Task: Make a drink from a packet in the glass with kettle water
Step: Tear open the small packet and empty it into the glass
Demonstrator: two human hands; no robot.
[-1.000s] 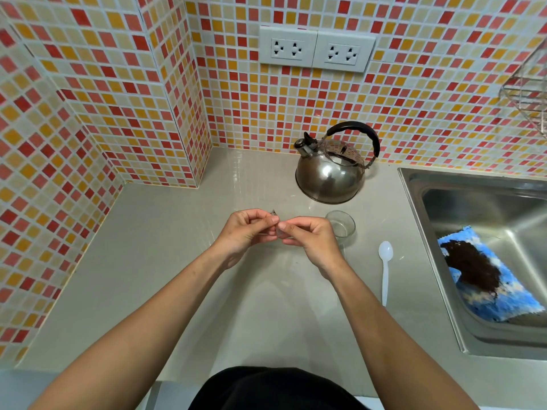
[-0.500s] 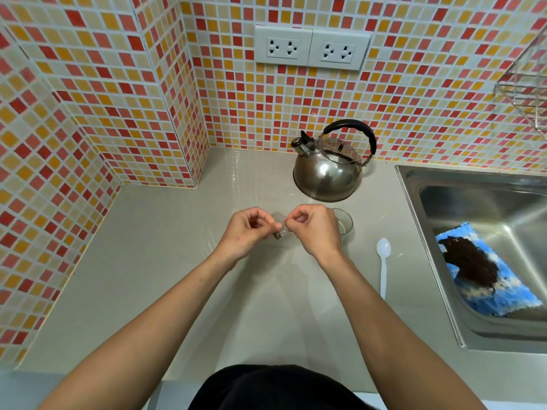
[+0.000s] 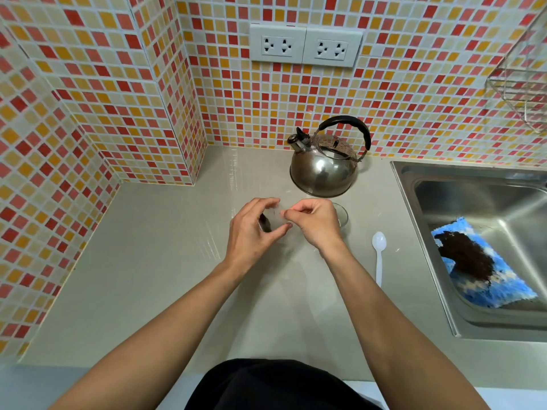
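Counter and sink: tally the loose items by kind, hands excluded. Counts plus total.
Kettle: 1
Glass: 1, partly hidden behind the right hand
Packet: 1, held between the left hand and the right hand, blurred
White plastic spoon: 1
Blue sponge cloth in the sink: 1
Total: 5

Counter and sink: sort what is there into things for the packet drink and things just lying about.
For the drink: packet pinched between left hand and right hand; glass behind the right hand; kettle; white spoon.

Lying about: blue cloth in the sink; wire rack; wall sockets.
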